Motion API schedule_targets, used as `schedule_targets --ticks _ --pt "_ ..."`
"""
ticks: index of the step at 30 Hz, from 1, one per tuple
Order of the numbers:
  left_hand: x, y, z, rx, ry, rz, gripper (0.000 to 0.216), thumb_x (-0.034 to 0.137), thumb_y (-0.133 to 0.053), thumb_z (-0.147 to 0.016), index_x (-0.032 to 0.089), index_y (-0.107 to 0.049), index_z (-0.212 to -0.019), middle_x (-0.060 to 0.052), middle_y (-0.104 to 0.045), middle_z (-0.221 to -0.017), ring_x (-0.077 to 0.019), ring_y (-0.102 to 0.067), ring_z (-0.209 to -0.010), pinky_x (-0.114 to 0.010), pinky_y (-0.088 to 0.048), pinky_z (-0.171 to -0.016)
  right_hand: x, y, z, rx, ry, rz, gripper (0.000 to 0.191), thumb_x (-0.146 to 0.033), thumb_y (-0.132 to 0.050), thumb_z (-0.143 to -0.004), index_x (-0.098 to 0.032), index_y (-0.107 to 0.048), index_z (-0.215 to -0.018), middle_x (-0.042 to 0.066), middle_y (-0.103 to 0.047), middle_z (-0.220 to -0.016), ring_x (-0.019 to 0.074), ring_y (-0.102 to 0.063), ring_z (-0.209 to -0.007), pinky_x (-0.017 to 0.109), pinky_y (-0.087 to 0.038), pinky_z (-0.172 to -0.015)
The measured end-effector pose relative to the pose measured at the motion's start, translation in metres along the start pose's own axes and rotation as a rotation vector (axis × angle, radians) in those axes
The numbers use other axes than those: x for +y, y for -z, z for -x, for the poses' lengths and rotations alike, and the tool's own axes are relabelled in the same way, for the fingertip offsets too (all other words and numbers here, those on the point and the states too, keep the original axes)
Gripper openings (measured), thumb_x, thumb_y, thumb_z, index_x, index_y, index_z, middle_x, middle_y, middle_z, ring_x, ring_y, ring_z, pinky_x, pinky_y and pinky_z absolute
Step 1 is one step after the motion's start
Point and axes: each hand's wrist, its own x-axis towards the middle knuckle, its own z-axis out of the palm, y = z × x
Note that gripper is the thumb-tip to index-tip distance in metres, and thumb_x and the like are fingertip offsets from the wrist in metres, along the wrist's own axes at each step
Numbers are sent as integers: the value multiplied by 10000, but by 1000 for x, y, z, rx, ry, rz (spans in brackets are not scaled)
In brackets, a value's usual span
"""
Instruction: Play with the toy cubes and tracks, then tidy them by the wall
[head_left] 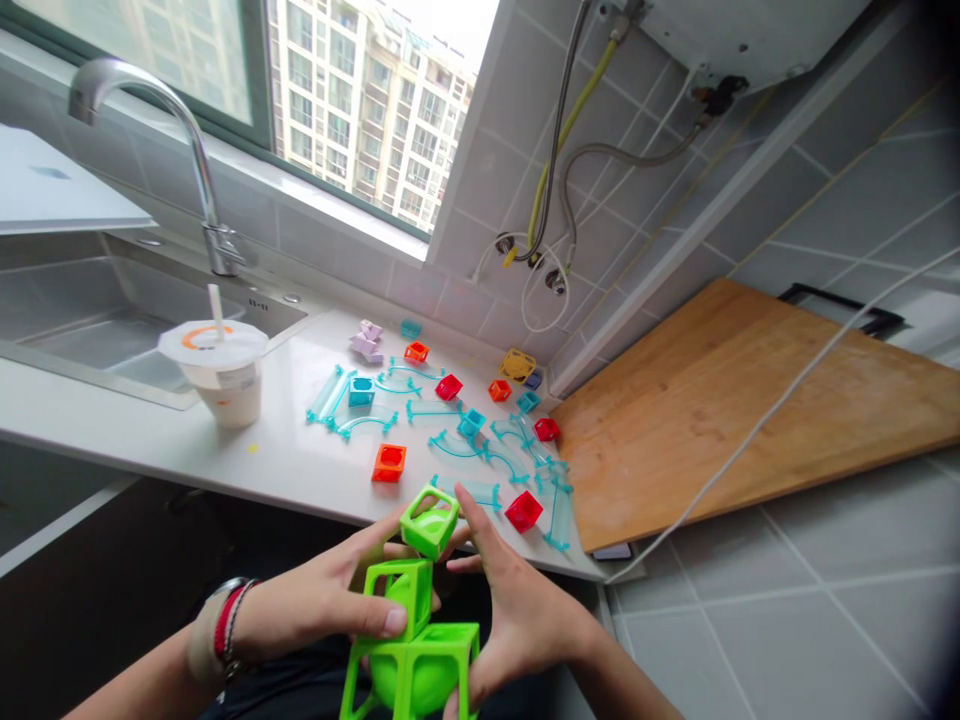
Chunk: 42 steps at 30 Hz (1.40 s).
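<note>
A stack of green marble-run blocks point(424, 645) is between my two hands, low in the view. Its lower part is a wide framed piece with a rounded bowl, a smaller cube sits above, and a tilted green cube point(430, 522) is at the top. My left hand point(330, 590) is closed around the stack, its thumb pressing the middle cube. My right hand point(517, 600) grips from the other side, thumb against the wide piece and index finger stretched up beside the top cube. Some fingertips are hidden behind the blocks.
On the white counter point(300, 460) lie clear-blue track pieces point(450, 442), an orange cube point(389, 463), a red cube point(523, 511) and several other small blocks. Left stand a lidded cup point(221, 375) with a straw and a sink point(127, 310). A wooden board point(735, 400) leans at right.
</note>
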Motion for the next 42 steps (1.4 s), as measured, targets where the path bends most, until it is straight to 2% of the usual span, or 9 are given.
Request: schedule_targets --ticks 12,19,22,25,28,33,37,40,42 --pt "-5 6 2 2 36 -20 1003 326 -847 -789 415 -261 -1598 -70 -619 -1322 -330 -648 -1209 -440 -549 -967 16 -13 2 45 34 -164 1561 -350 -1041 -401 -462 -63 -1613 82 -359 -1558 317 -502 -1321 499 -516 -1050" --pt "-9 5 -1 -56 -24 2 930 297 -862 -769 404 -376 -1555 -58 -543 -1501 -295 -611 -1261 -437 -497 -1054 25 -24 5 67 10 -305 1535 -386 -1042 -413 -429 -90 -1616 108 -447 -1475 320 -529 -1279 514 -500 -1030" --pt "-9 6 1 -84 -41 11 935 283 -879 -747 415 -403 -1540 -42 -536 -1517 -312 -563 -1331 -450 -456 -1100 30 -27 4 66 11 -460 1550 -507 -1023 -413 -379 -69 -1629 130 -481 -1419 320 -539 -1247 510 -491 -1021" --pt "-10 9 5 -78 -14 4 976 295 -880 -747 420 -359 -1563 -47 -539 -1513 -314 -597 -1295 -461 -439 -1111 39 -28 1 69 29 -642 1614 -696 -958 -329 -387 -51 -1629 153 -348 -1544 335 -528 -1230 492 -530 -950" --pt "-13 14 9 -79 -2 4 1075 332 -874 -752 411 -230 -1610 -75 -632 -1396 -322 -639 -1234 -450 -490 -1035 45 -24 1 96 67 -738 1604 -815 -879 -288 -425 -76 -1620 149 -227 -1625 348 -542 -1202 506 -556 -894" --pt "-17 26 19 -47 -23 -43 1274 404 -855 -756 343 70 -1630 -111 -707 -1258 -318 -672 -1151 -418 -513 -949 38 -3 4 268 74 -636 1431 -863 -825 -392 -384 -230 -1601 166 -270 -1624 365 -562 -1214 511 -559 -907" --pt "-18 37 28 15 -31 -96 1307 466 -842 -745 304 110 -1625 -116 -713 -1237 -328 -667 -1123 -425 -502 -945 25 31 -4 485 65 -449 1089 -777 -809 -615 -323 -410 -1522 151 -436 -1534 315 -621 -1142 450 -577 -888" --pt "-23 46 34 66 -21 -75 1340 494 -840 -736 292 151 -1615 -116 -712 -1249 -340 -656 -1153 -439 -483 -981 23 58 -23 573 -3 -410 748 -640 -782 -778 -268 -555 -1386 121 -653 -1262 250 -699 -948 381 -602 -781" --pt "-26 53 38 103 -27 -34 1393 503 -850 -721 275 211 -1594 -119 -715 -1254 -349 -652 -1178 -450 -472 -1007 25 73 -43 571 -45 -395 629 -556 -779 -827 -244 -595 -1341 77 -713 -1042 209 -710 -790 338 -601 -690"
